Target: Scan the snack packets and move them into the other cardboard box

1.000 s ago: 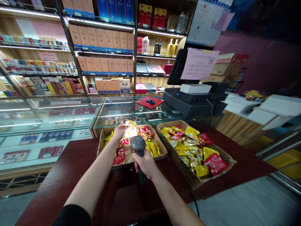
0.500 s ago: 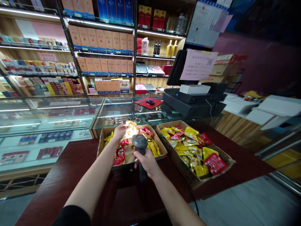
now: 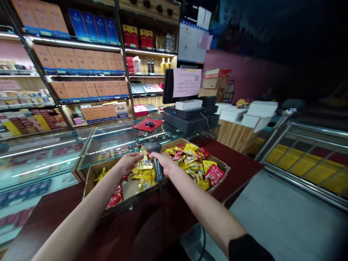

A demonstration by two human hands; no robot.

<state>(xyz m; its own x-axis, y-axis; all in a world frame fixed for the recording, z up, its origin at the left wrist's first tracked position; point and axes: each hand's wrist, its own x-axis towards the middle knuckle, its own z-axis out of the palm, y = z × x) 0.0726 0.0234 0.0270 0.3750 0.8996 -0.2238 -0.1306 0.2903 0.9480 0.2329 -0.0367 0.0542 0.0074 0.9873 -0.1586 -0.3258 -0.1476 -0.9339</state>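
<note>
A small gold snack packet (image 3: 145,160) is pinched in the fingers of my left hand (image 3: 128,163), above the left cardboard box (image 3: 89,177). My right hand (image 3: 166,163) is wrapped round the handle of a dark handheld barcode scanner (image 3: 158,170), its head beside the packet. A cable hangs from the scanner's base. Red packets (image 3: 116,195) and yellow packets (image 3: 148,177) lie in the left box, part of it hidden behind my forearm and hands. To the right, another cardboard box (image 3: 225,172) holds several yellow, gold and red packets.
The boxes stand on a dark red tabletop (image 3: 236,152) against a glass display counter (image 3: 100,139). On the counter are a mouse (image 3: 149,124) on a red mat and a monitor (image 3: 169,85). Boxed goods fill the shelves behind. A metal railing (image 3: 312,174) is at right.
The view has turned right. My hands have come closer together, with the scanner raised beside the gold packet. The bright light that fell on the packet no longer shows.
</note>
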